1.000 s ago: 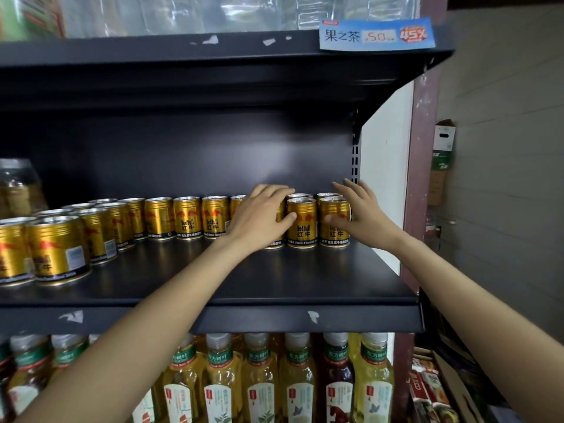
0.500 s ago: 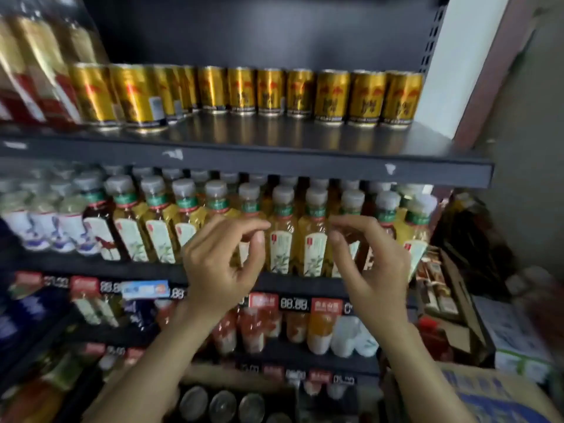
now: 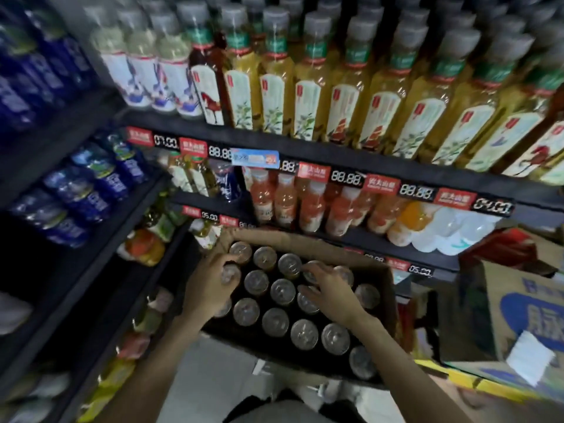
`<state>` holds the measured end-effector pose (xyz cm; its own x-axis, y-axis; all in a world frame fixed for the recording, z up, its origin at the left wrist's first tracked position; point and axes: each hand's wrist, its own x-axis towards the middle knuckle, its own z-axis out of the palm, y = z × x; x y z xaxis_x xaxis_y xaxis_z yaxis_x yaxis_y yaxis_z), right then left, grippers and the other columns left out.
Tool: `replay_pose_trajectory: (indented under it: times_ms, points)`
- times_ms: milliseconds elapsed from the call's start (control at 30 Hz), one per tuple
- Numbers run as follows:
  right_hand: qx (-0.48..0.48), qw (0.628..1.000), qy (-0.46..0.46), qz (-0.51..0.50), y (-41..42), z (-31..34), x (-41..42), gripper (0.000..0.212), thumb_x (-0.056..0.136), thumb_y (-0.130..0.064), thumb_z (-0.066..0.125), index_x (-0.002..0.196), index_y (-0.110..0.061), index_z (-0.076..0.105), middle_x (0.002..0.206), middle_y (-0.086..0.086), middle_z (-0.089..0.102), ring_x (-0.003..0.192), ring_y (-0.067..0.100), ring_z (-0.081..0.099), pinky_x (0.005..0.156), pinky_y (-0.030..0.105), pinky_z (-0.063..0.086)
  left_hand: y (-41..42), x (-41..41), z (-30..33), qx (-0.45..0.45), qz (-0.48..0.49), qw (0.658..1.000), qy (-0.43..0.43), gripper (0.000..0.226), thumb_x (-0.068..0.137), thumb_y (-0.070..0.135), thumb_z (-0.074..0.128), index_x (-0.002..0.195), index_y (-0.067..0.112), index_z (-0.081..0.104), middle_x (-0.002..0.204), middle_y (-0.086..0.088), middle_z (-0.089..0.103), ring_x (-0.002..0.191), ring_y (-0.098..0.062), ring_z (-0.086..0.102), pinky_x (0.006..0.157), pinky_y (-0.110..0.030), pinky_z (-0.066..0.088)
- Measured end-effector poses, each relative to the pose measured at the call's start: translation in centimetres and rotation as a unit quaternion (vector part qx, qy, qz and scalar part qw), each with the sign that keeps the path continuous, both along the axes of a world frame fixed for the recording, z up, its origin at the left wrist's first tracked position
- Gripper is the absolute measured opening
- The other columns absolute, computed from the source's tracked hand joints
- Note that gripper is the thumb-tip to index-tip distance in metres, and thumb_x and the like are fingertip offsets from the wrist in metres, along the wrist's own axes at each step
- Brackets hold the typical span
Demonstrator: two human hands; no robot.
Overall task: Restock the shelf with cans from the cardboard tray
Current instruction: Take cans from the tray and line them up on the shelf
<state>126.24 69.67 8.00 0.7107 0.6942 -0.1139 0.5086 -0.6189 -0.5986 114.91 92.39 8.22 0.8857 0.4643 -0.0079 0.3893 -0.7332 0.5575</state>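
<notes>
A cardboard tray (image 3: 305,241) sits low in front of the shelves, filled with several upright cans (image 3: 276,321) seen from above, silver lids up. My left hand (image 3: 207,288) is at the tray's left side, its fingers curled round a can (image 3: 231,273) in the leftmost column. My right hand (image 3: 331,290) is over the tray's back right part, fingers and thumb curled over the lid of a can (image 3: 314,268) in the back row. The shelf with the gold cans is out of view.
Shelves of tea bottles (image 3: 305,96) and orange drinks (image 3: 308,206) rise behind the tray, with price tags (image 3: 346,178) along the edges. Blue bottles (image 3: 88,190) fill the left shelving. A blue-printed cardboard box (image 3: 525,325) stands at the right. Pale floor (image 3: 213,377) shows below.
My view has dropped from the gold-can shelf to the tray on the floor. Both hands came down empty and now close on cans in the tray.
</notes>
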Motion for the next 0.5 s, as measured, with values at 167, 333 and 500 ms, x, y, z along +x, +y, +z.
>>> replay_pose_trajectory:
  times_ms: [167, 333, 500]
  points:
    - [-0.093, 0.993, -0.025, 0.065, 5.2, -3.3, -1.2, 0.053, 0.087, -0.020, 0.055, 0.138, -0.019, 0.038, 0.135, 0.008, 0.044, 0.124, 0.031, 0.042, 0.087, 0.037, 0.043, 0.5, -2.2, -4.7, -0.001, 0.009, 0.997, 0.077, 0.051, 0.075, 0.024, 0.074, 0.121, 0.012, 0.055, 0.125, -0.011, 0.053, 0.118, -0.031, 0.049, 0.092, -0.041, 0.046]
    - [-0.194, 0.961, -0.092, 0.177, 9.5, -5.8, -0.8, 0.069, 0.083, -0.010, 0.054, 0.145, -0.014, 0.024, 0.151, 0.010, 0.026, 0.137, 0.033, 0.026, 0.108, 0.042, 0.029, 0.3, -0.1, -7.6, 0.125, -0.099, 0.975, 0.158, 0.075, 0.083, 0.035, 0.064, 0.144, 0.013, 0.027, 0.149, -0.009, 0.028, 0.138, -0.027, 0.025, 0.113, -0.036, 0.023]
    - [-0.238, 0.940, -0.146, 0.197, 12.4, -6.7, 0.0, 0.072, 0.080, -0.014, 0.062, 0.143, -0.014, 0.027, 0.149, 0.011, 0.024, 0.136, 0.032, 0.023, 0.107, 0.042, 0.026, 1.6, 2.1, -8.8, 0.240, -0.146, 0.937, 0.206, 0.067, 0.059, 0.030, 0.083, 0.118, 0.018, 0.054, 0.117, -0.006, 0.054, 0.102, -0.023, 0.055, 0.086, -0.031, 0.047]
